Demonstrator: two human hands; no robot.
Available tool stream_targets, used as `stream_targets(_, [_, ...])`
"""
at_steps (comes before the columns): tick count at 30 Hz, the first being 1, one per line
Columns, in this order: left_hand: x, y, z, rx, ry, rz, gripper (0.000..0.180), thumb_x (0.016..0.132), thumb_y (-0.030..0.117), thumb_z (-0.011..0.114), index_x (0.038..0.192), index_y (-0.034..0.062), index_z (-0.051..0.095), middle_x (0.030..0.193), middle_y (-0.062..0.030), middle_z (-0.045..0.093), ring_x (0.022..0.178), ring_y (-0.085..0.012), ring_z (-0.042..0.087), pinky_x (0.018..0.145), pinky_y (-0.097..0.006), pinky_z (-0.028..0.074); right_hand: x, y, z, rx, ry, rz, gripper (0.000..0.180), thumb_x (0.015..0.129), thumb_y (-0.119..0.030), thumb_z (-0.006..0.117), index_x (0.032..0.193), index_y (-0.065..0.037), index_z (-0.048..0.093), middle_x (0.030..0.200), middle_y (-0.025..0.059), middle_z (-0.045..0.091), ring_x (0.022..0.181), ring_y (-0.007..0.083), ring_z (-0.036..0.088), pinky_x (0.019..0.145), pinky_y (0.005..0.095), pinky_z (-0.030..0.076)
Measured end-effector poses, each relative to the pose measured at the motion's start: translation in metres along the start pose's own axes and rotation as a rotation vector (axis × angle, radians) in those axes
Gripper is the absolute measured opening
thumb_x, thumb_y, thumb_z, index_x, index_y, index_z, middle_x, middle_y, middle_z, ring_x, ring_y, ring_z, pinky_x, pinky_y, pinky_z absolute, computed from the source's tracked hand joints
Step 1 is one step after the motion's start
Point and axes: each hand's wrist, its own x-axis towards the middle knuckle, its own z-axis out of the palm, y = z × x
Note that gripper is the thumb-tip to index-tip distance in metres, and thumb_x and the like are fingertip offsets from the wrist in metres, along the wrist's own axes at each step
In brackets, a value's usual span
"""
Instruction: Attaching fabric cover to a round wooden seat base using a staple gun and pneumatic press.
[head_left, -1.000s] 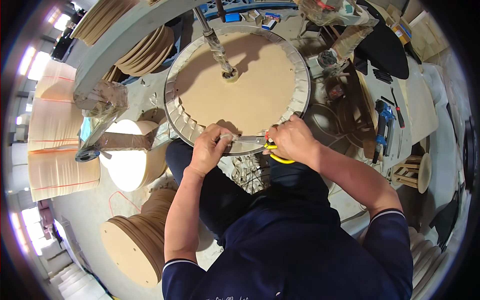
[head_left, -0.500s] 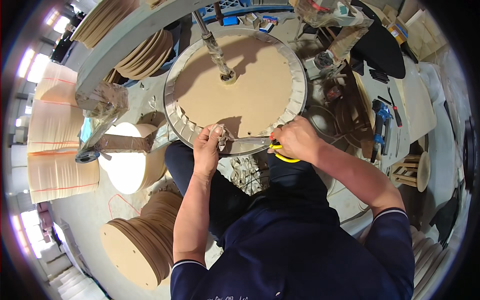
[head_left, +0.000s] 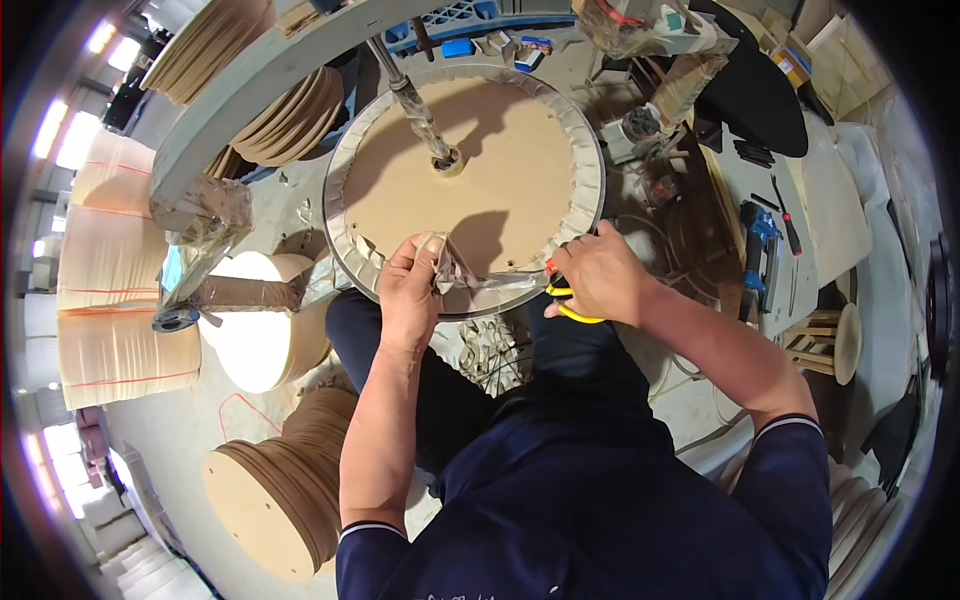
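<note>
In front of me lies a round board (head_left: 400,200) with pale fabric (head_left: 585,160) folded in pleats around its edge. My left hand (head_left: 408,285) pinches a loose strip of fabric (head_left: 452,268) at the board's near edge and lifts it up. My right hand (head_left: 602,275) grips yellow-handled scissors (head_left: 578,314), whose blades point left along the near edge against the fabric. Whether the blades are parted I cannot make out. A metal rod (head_left: 412,105) wrapped in film comes down onto the board's middle.
Stacked round boards stand at the lower left (head_left: 262,510) and upper left (head_left: 290,120). A bench on the right holds a blue power tool (head_left: 755,250) and a red-handled screwdriver (head_left: 790,232). Fabric scraps (head_left: 490,350) lie on the floor between my knees. A wooden stool (head_left: 845,335) stands at right.
The scissors have shifted slightly right and lower, their blades now lying in the fabric. My left hand has raised the strip, which stretches out more. The view has shifted a little.
</note>
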Motion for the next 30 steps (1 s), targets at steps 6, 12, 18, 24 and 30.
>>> stream_targets(6, [0.001,0.010,0.005,0.079,-0.025,-0.028,0.015,0.108,0.016,0.070,0.115,0.0033,0.074,0.094,0.0027,0.070,0.080,-0.0065,0.060,0.077,-0.025,0.049,0.011,-0.013,0.008,0.043,-0.080,0.046,0.066,0.082,-0.072,0.076,0.095,-0.008,0.069,0.079,0.0083,0.073,0.077,0.0278,0.073,0.090,0.0423,0.046])
stream_targets(12, [0.006,0.017,-0.005,0.177,0.058,0.033,0.016,0.109,0.019,0.069,0.114,0.0043,0.074,0.090,0.0052,0.070,0.077,-0.0028,0.058,0.071,-0.020,0.044,0.011,-0.017,-0.001,0.015,-0.032,0.023,0.066,0.084,-0.073,0.073,0.094,-0.008,0.070,0.074,0.0085,0.072,0.073,0.0272,0.074,0.088,0.0416,0.046])
stream_targets(18, [0.009,0.022,0.007,0.069,0.165,0.073,0.017,0.109,0.017,0.068,0.117,0.0035,0.075,0.094,0.0033,0.071,0.080,-0.0044,0.059,0.075,-0.021,0.047,0.026,-0.029,0.015,0.068,-0.130,0.036,0.068,0.083,-0.076,0.072,0.093,-0.009,0.071,0.070,0.0073,0.071,0.068,0.0278,0.074,0.087,0.0415,0.046])
stream_targets(24, [0.021,0.056,-0.005,0.084,0.021,0.196,0.019,0.109,0.016,0.069,0.120,0.0011,0.074,0.102,0.0011,0.073,0.086,-0.0065,0.062,0.081,-0.024,0.050,0.026,-0.036,0.010,-0.070,0.037,0.040,0.061,0.084,-0.073,0.073,0.091,-0.012,0.072,0.074,0.0040,0.073,0.071,0.0241,0.075,0.084,0.0401,0.046])
stream_targets(30, [0.020,0.070,-0.002,0.082,0.086,0.234,0.021,0.110,0.017,0.066,0.122,0.0015,0.074,0.093,0.0025,0.070,0.077,-0.0077,0.058,0.073,-0.025,0.048,0.036,-0.049,0.012,0.076,-0.156,0.064,0.061,0.086,-0.071,0.073,0.095,-0.011,0.073,0.073,0.0051,0.073,0.072,0.0246,0.074,0.086,0.0401,0.047])
